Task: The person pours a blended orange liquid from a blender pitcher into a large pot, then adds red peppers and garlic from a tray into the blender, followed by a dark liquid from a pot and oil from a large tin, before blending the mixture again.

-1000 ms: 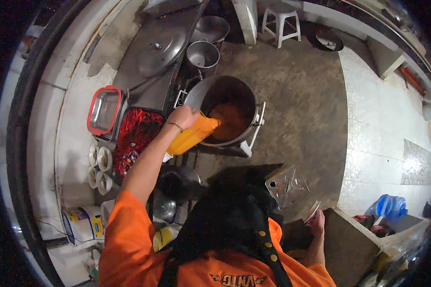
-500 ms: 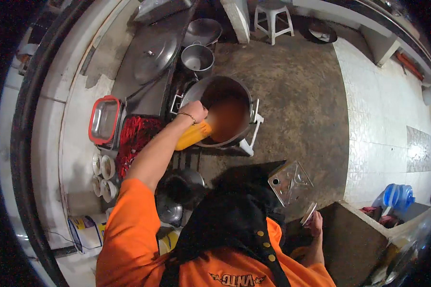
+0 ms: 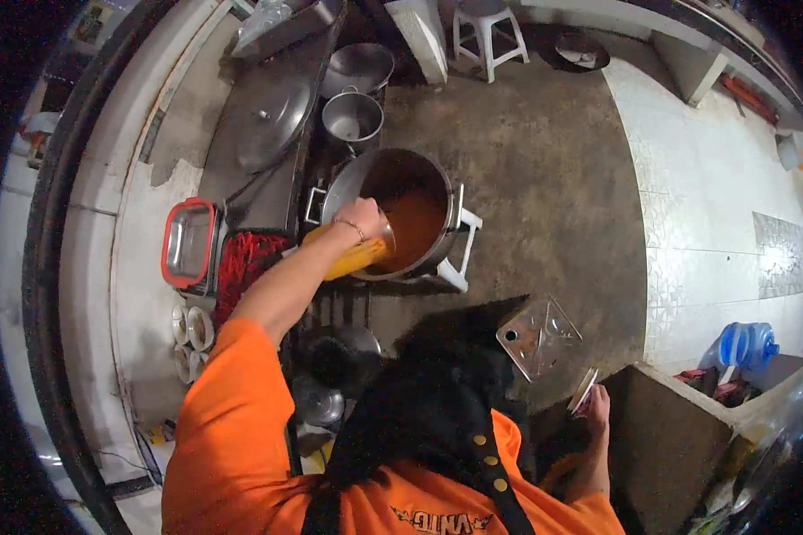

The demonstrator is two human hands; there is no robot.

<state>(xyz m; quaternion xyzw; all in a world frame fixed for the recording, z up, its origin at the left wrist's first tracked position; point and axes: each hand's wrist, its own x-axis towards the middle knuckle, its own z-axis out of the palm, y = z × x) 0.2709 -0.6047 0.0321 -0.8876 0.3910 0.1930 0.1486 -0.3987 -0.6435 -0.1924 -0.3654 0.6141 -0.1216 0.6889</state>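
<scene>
My left hand [image 3: 360, 217], closed on an orange-yellow plastic jug [image 3: 343, 262], holds it tipped over the left side of a large metal pot [image 3: 436, 266]. Reddish-brown liquid [image 3: 418, 223] lies in the pot, which rests on a white-legged stand [image 3: 459, 272]. Left of the jug are a tray of red shredded pieces [image 3: 241, 266] and a glass container with a red rim [image 3: 188, 242]. My right hand [image 3: 598, 406], low on the right, holds a thin pale item [image 3: 583, 390], possibly a lid, beside the concrete basin.
Smaller pots [image 3: 352, 120] and a large lid [image 3: 272, 120] line the left counter. A stool [image 3: 491, 36] stands at the back. A clear square plastic piece [image 3: 539, 339] is near my right side. Blue water jugs [image 3: 748, 348] sit behind the concrete basin [image 3: 693, 392]. Bowls [image 3: 194, 330] are stacked left.
My left hand has moved slightly lower over the pot with the tipped jug, and the jug's mouth sits further inside. My right hand has shifted slightly. The view has shifted a little.
</scene>
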